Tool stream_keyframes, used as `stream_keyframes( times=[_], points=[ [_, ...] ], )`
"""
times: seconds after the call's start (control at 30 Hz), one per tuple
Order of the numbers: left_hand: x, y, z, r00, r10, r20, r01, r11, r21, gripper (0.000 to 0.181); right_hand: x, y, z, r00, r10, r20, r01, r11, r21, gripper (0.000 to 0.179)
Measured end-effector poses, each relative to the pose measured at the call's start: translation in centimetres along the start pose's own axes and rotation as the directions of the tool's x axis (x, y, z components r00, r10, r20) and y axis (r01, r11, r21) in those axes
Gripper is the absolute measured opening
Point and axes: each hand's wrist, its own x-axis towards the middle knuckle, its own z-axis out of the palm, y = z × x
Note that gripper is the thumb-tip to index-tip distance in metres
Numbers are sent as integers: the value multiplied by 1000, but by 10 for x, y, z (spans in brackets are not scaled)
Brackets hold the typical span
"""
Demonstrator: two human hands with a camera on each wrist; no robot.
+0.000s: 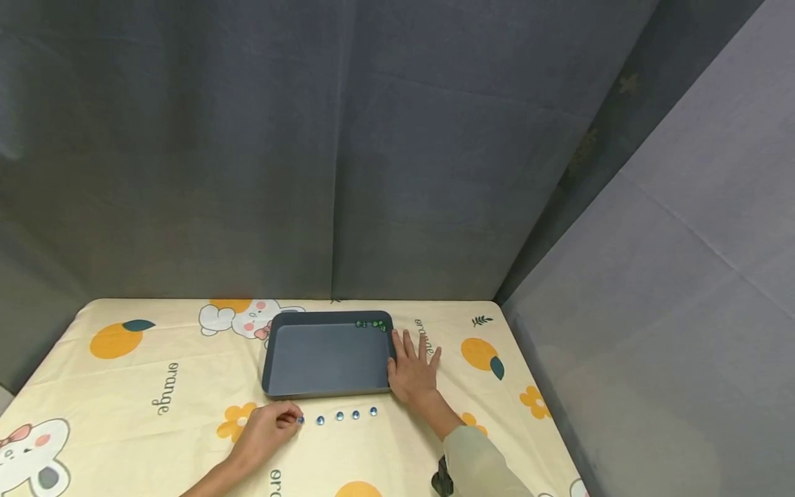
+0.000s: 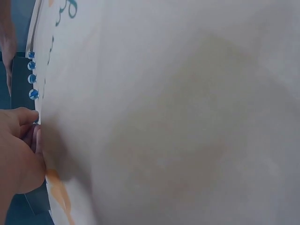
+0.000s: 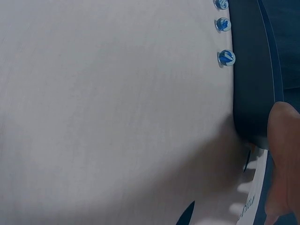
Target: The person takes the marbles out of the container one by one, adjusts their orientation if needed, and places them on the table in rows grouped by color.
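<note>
Just in front of the dark grey tray (image 1: pixel 329 396), my left hand (image 1: pixel 263 431) pinches a blue marble (image 1: pixel 301 420) between thumb and fingertips. In the left wrist view the fingers of that hand (image 2: pixel 21 150) mostly cover this marble. To its right, several more blue-and-clear glass marbles (image 1: pixel 339 415) form a row along the tray's near side; some of these marbles (image 3: pixel 227 57) also show in the right wrist view. My right hand (image 1: pixel 413 373) rests with spread fingers against the tray's right side, its thumb at the rim. Several green marbles (image 1: pixel 376 324) lie inside the tray's far right corner.
A cream tablecloth (image 1: pixel 205 442) printed with oranges, flowers and rabbits covers the table. Grey curtains (image 1: pixel 248 172) hang behind the table, and a lighter grey panel (image 1: pixel 677 310) stands along its right side.
</note>
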Motion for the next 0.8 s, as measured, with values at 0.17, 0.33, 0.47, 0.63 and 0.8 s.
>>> stream_keyframes(
  times=[0.17,0.33,0.47,0.63,0.8],
  points=[
    [-1,0,0,1000,21,-10,-21,1000,17,18,1,1,2,1000,2,-6,-2,1000,-1,62],
    [-1,0,1,1000,13,-23,-12,999,44,21,0,0,-1,1000,-4,-15,4,1000,4,61],
    [-1,0,1,1000,-4,-22,6,999,49,21,-2,-3,-5,1000,-6,-14,6,1000,6,61],
    [-1,1,1,1000,-22,-14,23,998,51,20,-3,-5,-9,1000,6,4,-6,1000,-19,61],
    [-1,2,0,999,-41,-9,41,999,28,19,-3,-5,-10,1000,3,3,-3,1000,-24,61]
  ],
)
